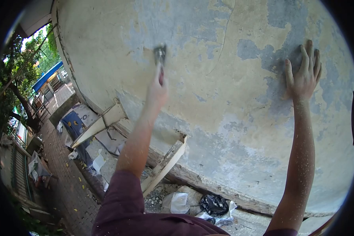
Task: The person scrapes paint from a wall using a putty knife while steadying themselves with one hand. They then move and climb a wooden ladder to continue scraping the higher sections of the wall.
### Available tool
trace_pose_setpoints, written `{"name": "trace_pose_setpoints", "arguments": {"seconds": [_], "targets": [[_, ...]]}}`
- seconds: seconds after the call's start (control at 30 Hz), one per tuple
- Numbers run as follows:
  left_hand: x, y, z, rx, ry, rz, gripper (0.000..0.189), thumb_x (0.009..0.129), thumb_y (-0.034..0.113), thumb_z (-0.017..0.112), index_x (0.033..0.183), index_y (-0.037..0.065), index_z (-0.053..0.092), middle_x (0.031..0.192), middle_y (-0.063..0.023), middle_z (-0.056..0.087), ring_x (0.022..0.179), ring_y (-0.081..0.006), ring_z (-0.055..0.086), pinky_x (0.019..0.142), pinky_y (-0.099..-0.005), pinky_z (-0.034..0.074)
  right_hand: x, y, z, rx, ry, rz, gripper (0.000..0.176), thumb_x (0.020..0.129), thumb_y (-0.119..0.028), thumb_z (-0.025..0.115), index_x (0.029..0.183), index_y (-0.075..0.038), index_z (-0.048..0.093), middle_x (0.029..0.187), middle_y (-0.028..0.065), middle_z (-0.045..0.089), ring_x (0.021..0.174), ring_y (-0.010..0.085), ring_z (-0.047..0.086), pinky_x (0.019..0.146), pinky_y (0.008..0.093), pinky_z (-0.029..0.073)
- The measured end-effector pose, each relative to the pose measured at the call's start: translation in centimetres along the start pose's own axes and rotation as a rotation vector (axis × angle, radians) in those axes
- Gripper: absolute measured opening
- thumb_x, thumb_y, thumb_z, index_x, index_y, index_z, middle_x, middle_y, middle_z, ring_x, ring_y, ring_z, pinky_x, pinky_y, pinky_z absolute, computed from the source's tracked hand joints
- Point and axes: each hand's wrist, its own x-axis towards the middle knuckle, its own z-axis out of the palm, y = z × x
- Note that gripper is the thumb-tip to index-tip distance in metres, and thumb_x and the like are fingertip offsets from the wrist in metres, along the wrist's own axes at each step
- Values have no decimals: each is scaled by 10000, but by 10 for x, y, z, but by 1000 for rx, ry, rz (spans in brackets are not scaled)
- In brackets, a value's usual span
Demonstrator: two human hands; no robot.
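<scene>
Down at the foot of the wall (224,129), a white bag (176,202) and a black bag (213,204) lie among rubble; what they hold cannot be told. Higher up, the left hand (157,92) grips a blurred scraper (160,55), long axis upright, blade end uppermost against the peeling paint. The right hand (303,78) lies open, flat on the wall, far right. Wooden planks (165,165) lean under the left arm.

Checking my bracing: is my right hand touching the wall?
Touching. The head view shows the right hand laid flat, palm down, against the wall, with no gap visible.
</scene>
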Motion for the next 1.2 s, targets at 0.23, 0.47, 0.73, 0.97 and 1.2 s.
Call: {"name": "trace_pose_setpoints", "arguments": {"seconds": [0.23,0.47,0.73,0.97,1.2], "targets": [[-242,-30,38,-192,-176,-291,388,954,227,435,1291,35,455,913,-273,626,854,-427,613,726,-428,478,-14,-11,-5,-30,-86,-2,589,881,-483,482,1379,-179,396,1529,19,227,1416,248,165,1154,452,109],[-261,85,37,-499,-351,-508,207,955,224,460,980,25,509,899,-234,632,821,-446,611,658,-451,479,-205,-191,-151,1329,-1215,1063,341,885,-227,570,1115,24,567,966,161,649,884,271,610,859,347,448],[-286,63,24,-336,-449,34,250,886,164,547,1091,22,549,1014,-201,594,964,-381,566,840,-428,454,-220,-198,-175,1495,-984,1517,183,971,-151,473,1071,-8,528,902,73,603,846,144,575,790,262,460],[-328,-118,-36,911,-289,-63,589,784,385,656,1198,-9,513,1316,-273,400,1149,-458,452,955,-447,406,-223,-196,-143,1374,-865,1663,261,1006,-318,391,947,-68,440,627,1,442,477,103,448,430,255,391],[-287,-96,-44,678,-858,-621,694,802,456,613,1255,-39,436,1078,-266,602,1007,-408,595,840,-465,490,-67,-188,-41,1315,-765,1302,384,983,-395,409,751,-89,441,537,-4,425,381,112,419,357,272,345]]}}
